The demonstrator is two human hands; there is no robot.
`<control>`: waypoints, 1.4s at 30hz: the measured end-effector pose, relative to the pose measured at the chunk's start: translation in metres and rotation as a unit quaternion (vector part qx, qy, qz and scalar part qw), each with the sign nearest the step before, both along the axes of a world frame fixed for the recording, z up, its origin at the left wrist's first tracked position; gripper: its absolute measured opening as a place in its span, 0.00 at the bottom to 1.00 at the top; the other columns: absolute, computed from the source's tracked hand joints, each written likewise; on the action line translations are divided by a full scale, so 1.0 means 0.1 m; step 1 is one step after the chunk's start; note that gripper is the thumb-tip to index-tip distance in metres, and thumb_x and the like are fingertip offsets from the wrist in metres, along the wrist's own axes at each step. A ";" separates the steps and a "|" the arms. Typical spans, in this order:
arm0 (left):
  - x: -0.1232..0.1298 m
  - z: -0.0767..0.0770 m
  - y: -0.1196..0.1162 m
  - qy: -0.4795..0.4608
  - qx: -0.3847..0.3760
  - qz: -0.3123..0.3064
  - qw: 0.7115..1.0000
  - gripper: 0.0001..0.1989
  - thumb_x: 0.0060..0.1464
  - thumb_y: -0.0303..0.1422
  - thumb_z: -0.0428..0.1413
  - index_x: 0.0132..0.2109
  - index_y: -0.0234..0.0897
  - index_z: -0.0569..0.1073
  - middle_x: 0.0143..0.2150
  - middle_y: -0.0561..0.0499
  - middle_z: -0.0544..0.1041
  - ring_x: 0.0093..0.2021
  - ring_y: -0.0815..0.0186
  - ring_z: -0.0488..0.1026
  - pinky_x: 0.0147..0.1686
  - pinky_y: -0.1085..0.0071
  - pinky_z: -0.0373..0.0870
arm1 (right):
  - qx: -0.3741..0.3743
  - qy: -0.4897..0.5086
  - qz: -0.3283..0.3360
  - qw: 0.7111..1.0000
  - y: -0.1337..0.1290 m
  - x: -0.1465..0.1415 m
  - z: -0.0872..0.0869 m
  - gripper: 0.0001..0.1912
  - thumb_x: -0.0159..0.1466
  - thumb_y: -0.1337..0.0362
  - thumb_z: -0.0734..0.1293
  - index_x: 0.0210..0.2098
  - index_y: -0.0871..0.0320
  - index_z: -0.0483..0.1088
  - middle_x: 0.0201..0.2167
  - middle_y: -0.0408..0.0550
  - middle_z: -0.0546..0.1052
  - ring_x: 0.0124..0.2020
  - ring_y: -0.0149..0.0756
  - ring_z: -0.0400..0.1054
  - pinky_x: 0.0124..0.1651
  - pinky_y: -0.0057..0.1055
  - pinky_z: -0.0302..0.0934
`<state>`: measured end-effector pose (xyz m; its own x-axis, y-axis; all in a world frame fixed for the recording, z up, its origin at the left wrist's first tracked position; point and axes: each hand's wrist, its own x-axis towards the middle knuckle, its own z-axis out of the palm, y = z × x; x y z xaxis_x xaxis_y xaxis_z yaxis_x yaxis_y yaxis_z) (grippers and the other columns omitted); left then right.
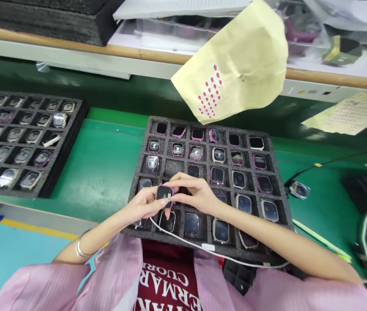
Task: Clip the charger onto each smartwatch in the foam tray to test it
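Over the left part of a dark foam tray [282, 190], my left hand [142, 202] grips a small pink-edged watch [164, 195] by its left side. My right hand [191, 192] has its fingers closed at the watch's right edge, near a small yellow tab on its dark screen. The tray's compartments hold several watches with pink or pale frames, some with lit screens. Below my hands, a pale-framed watch [167, 222] lies in a front compartment. A white cable [186, 241] runs from near the held watch along the tray's front edge.
Another foam tray [49, 172] of watches sits on the green table [105, 160] at left. Yellow paper [241, 65] hangs from the shelf [157, 54] behind the central tray. A wrapped watch [299, 190], a light green stick [321, 239] and cables lie at right.
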<state>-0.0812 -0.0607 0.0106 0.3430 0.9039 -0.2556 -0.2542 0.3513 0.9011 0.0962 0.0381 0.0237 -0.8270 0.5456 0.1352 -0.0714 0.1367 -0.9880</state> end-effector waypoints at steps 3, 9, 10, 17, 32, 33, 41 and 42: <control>-0.03 -0.06 -0.01 -0.034 -0.019 -0.012 0.999 0.18 0.55 0.42 0.57 0.41 0.29 0.70 0.23 0.53 0.69 0.13 0.81 0.48 0.13 0.79 0.41 | -0.097 0.055 0.003 0.994 0.00 -0.06 -0.11 0.16 0.55 0.56 0.75 0.40 0.58 0.77 0.34 0.46 0.69 0.34 0.32 0.65 0.41 0.34 0.64; 0.05 0.02 0.03 -0.003 -0.022 0.015 1.000 0.17 0.56 0.43 0.55 0.42 0.30 0.68 0.23 0.53 0.70 0.13 0.80 0.48 0.13 0.79 0.41 | -0.031 0.031 0.058 0.997 0.14 -0.01 -0.03 0.15 0.60 0.60 0.72 0.46 0.58 0.73 0.40 0.49 0.69 0.41 0.35 0.66 0.47 0.38 0.63; 0.07 0.04 0.04 0.016 -0.021 0.030 0.999 0.17 0.56 0.43 0.55 0.42 0.31 0.68 0.24 0.53 0.71 0.13 0.80 0.49 0.13 0.79 0.41 | 0.012 0.015 0.067 0.998 0.16 0.02 0.01 0.18 0.60 0.61 0.72 0.48 0.57 0.71 0.43 0.50 0.69 0.44 0.37 0.66 0.49 0.40 0.62; 0.14 0.02 0.07 0.113 -0.014 0.065 0.991 0.16 0.57 0.42 0.54 0.43 0.33 0.69 0.23 0.57 0.67 0.18 0.75 0.57 0.17 0.78 0.52 | 0.291 -0.133 0.022 0.947 -0.01 0.09 0.02 0.29 0.62 0.60 0.69 0.60 0.57 0.58 0.50 0.55 0.69 0.52 0.44 0.64 0.53 0.44 0.62; 0.13 -0.07 0.00 0.138 -0.023 -0.002 0.990 0.21 0.53 0.41 0.58 0.49 0.35 0.64 0.32 0.56 0.63 0.22 0.77 0.57 0.22 0.78 0.57 | 0.418 -0.261 -0.097 0.865 0.38 0.00 0.02 0.21 0.60 0.61 0.70 0.51 0.61 0.67 0.48 0.57 0.70 0.49 0.49 0.64 0.49 0.46 0.59; 0.13 -0.08 -0.01 0.138 -0.021 -0.004 0.990 0.21 0.53 0.41 0.58 0.49 0.36 0.64 0.32 0.56 0.64 0.22 0.77 0.57 0.22 0.78 0.56 | 0.437 -0.283 -0.083 0.850 0.40 0.03 0.04 0.23 0.61 0.60 0.70 0.52 0.62 0.66 0.50 0.59 0.69 0.50 0.50 0.63 0.48 0.46 0.59; 0.22 0.07 -0.06 0.168 -0.062 0.005 0.984 0.22 0.49 0.46 0.59 0.45 0.37 0.67 0.24 0.58 0.68 0.13 0.79 0.51 0.13 0.79 0.47 | 0.499 -0.445 -0.010 0.744 0.42 0.43 0.31 0.19 0.59 0.51 0.71 0.39 0.63 0.71 0.43 0.56 0.69 0.43 0.47 0.64 0.41 0.41 0.61; 0.25 0.10 -0.04 0.174 -0.062 0.015 0.983 0.23 0.48 0.47 0.60 0.45 0.37 0.67 0.22 0.58 0.68 0.12 0.79 0.50 0.12 0.79 0.46 | 0.505 -0.446 -0.003 0.739 0.41 0.45 0.30 0.20 0.60 0.51 0.70 0.39 0.62 0.71 0.45 0.57 0.69 0.44 0.47 0.64 0.41 0.41 0.61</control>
